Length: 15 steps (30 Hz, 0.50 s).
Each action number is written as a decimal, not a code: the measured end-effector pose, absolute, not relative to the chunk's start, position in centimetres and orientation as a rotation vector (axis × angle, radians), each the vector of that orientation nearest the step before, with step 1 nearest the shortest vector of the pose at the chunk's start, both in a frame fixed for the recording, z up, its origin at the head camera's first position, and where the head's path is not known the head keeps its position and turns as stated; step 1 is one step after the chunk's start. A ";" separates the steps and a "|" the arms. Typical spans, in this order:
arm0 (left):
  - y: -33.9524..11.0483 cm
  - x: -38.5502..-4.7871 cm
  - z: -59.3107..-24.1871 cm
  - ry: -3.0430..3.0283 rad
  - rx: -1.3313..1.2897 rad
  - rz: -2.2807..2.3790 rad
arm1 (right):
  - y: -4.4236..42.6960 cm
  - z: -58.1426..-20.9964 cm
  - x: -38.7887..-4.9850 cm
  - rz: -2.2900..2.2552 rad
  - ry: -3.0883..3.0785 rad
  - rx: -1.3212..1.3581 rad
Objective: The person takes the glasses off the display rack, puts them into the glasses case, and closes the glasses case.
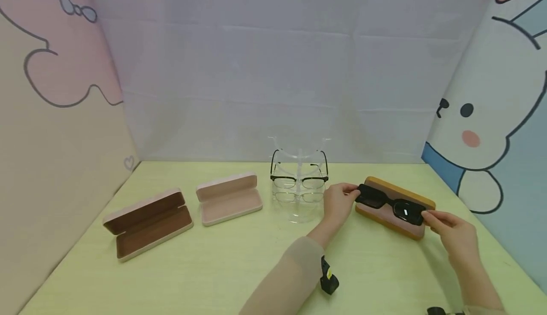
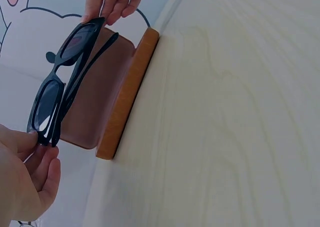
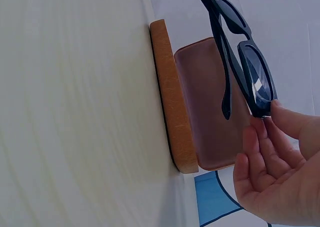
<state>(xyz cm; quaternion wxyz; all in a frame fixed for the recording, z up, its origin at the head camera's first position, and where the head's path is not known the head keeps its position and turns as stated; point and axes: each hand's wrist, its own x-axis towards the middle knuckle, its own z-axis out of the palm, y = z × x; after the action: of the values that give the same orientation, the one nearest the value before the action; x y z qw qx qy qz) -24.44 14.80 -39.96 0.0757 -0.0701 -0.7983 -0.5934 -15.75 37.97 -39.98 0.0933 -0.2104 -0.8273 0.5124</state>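
Observation:
Black sunglasses (image 1: 389, 204) with dark lenses are held level between both hands, their temples folded in behind the lenses in the wrist views. My left hand (image 1: 339, 203) pinches one end of the frame between thumb and fingers. At the other end, my right hand (image 1: 456, 236) pinches the opposite corner the same way. Behind and below the sunglasses lies an open orange-brown glasses case (image 3: 172, 102) with a pinkish-brown lining (image 2: 92, 107). In the wrist views the sunglasses are in front of the lining, apart from the case's orange wall.
A clear display stand (image 1: 299, 215) holds black-rimmed glasses (image 1: 314, 178) above thin-rimmed glasses (image 1: 284, 197). To its left are an open pale pink case (image 1: 231, 205) and an open case with brown lining (image 1: 154, 227). Cloth walls (image 1: 278, 68) surround the light wooden table (image 1: 205, 277).

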 end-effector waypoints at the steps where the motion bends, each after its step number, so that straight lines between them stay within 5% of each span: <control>1: 15.0 -24.6 -40.2 -2.398 -0.205 -1.775 | 38.0 -40.1 -15.8 1.537 -2.443 -0.643; 15: 16.6 -26.0 -42.4 -2.605 -0.227 -1.751 | 37.1 -39.4 -15.8 1.400 -2.611 -0.737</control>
<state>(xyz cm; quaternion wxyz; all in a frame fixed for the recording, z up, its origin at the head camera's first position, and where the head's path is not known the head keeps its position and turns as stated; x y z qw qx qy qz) -26.03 16.64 -42.37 -0.0027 -0.0721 -0.8277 -0.5566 -15.79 37.11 -39.43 0.0441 -0.2412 -0.8545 0.4580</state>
